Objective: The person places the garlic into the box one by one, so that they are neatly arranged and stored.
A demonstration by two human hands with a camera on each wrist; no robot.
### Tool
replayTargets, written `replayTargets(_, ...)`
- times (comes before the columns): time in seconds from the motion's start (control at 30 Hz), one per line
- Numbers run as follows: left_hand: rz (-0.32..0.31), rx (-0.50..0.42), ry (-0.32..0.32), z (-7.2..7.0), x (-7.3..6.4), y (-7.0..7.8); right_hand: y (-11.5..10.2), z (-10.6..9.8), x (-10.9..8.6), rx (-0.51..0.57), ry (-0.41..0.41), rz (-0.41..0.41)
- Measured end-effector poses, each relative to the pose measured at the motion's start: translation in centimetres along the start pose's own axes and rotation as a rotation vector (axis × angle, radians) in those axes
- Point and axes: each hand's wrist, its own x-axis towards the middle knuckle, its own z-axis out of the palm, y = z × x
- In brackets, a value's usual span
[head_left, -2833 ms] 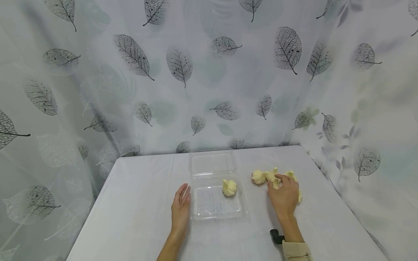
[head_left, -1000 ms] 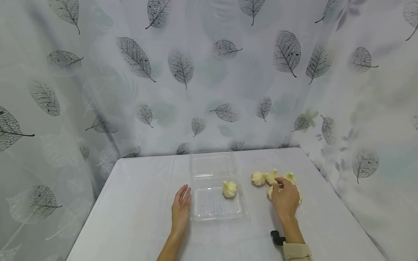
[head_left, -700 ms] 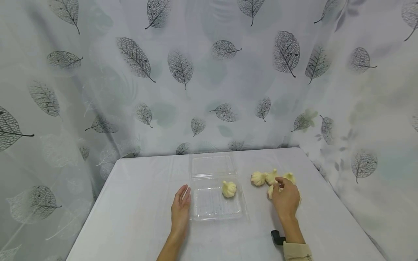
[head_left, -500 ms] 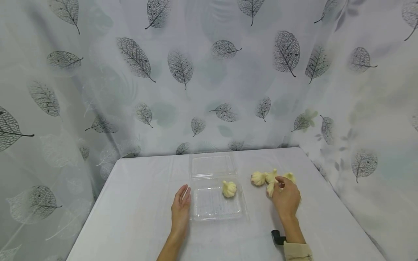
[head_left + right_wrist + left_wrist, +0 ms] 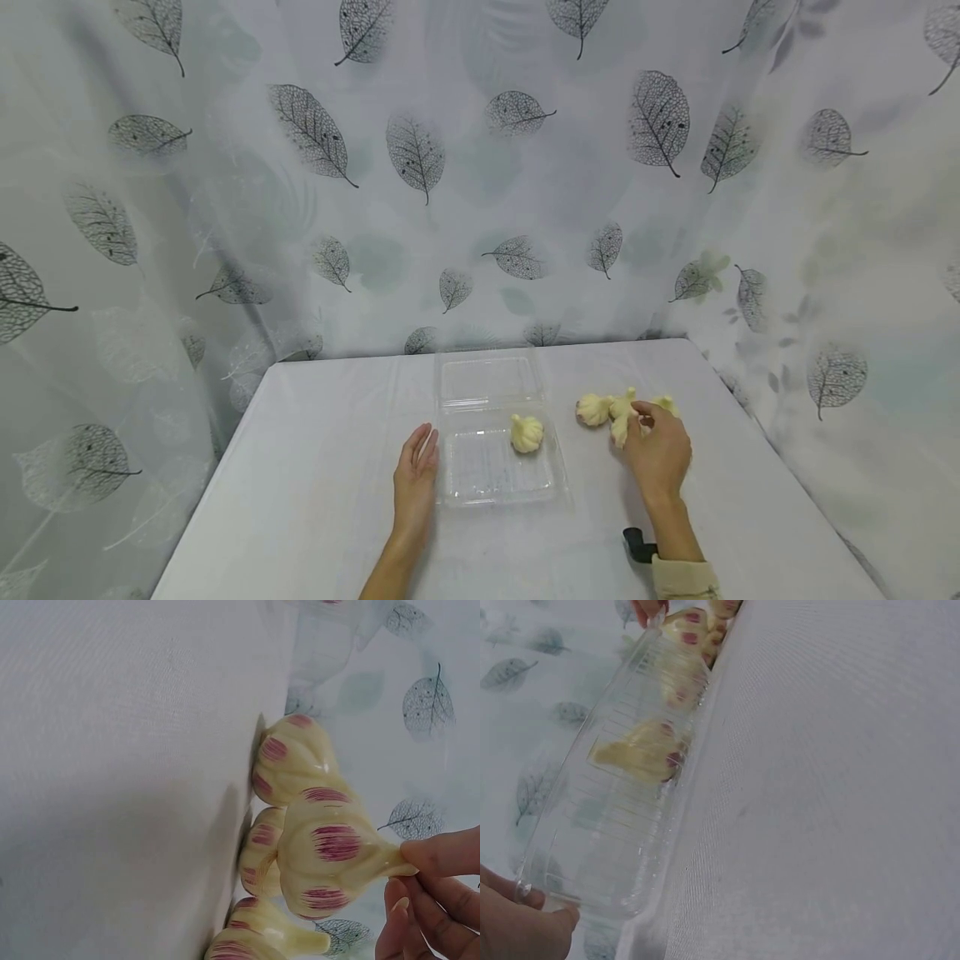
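My right hand (image 5: 658, 452) pinches a garlic bulb (image 5: 330, 847) by its stem, thumb against fingertips, at the right of the table. The bulb is pale yellow with purple-pink streaks, and its base points away from the fingers. Other garlic bulbs (image 5: 594, 409) sit close around it, some partly hidden behind the hand. My left hand (image 5: 415, 479) rests at the left side of a clear plastic clamshell box (image 5: 480, 503), its fingers fairly straight, touching the rim near a corner. Inside the box's right half stands a single garlic bulb (image 5: 527, 434). The box's lid (image 5: 491, 377) lies folded back.
A white cloth covers the table (image 5: 322, 483). A leaf-patterned curtain (image 5: 480, 192) hangs behind and along both sides. A black curved piece (image 5: 637, 546) sticks out beside the right wrist, next to a beige sleeve (image 5: 684, 577).
The right hand has gone from reaching over the bulbs to pinching one, and that bulb has shifted slightly up and away. The left hand and the box stay where they were.
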Motion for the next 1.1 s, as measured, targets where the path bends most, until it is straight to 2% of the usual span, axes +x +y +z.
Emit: replayTargets(1.1,-0.011,-0.005,0.008,0.0,0.0,0.2,-2.4,-0.3,0.3,0.054,0.033,-0.066)
